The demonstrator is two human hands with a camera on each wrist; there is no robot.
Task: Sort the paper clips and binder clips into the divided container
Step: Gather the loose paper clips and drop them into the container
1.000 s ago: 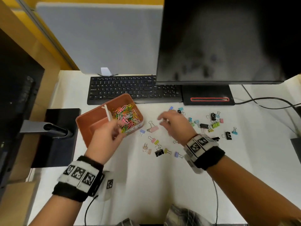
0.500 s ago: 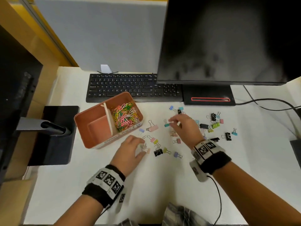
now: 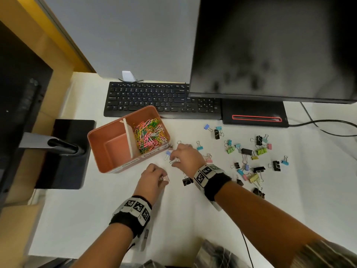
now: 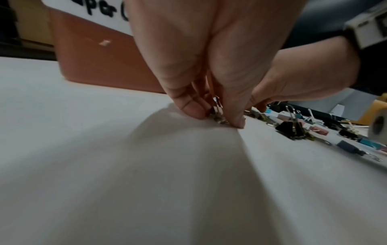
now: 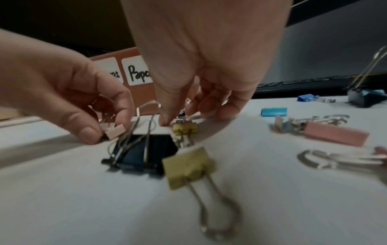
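My left hand [image 3: 154, 177] pinches a pink clip [image 3: 165, 178] at frame centre, my right hand [image 3: 186, 157] pinches a small clip [image 5: 184, 128], which could slip from such thin holds.

I see one divided container [image 3: 108, 151] with two compartments, one keyboard [image 3: 154, 99], one monitor [image 3: 270, 45] and two hands. I cannot count exactly the heaped paper clips [image 3: 149, 137] or the scattered binder clips [image 3: 246, 151].

— What can't you make out near the container [image 3: 108, 167]?
— Its label [image 5: 137, 73]: my right hand [image 5: 201, 54] covers all after "Pape". My left hand [image 4: 201, 54] hides the clip [image 4: 216, 109] beside it; colour unclear there.
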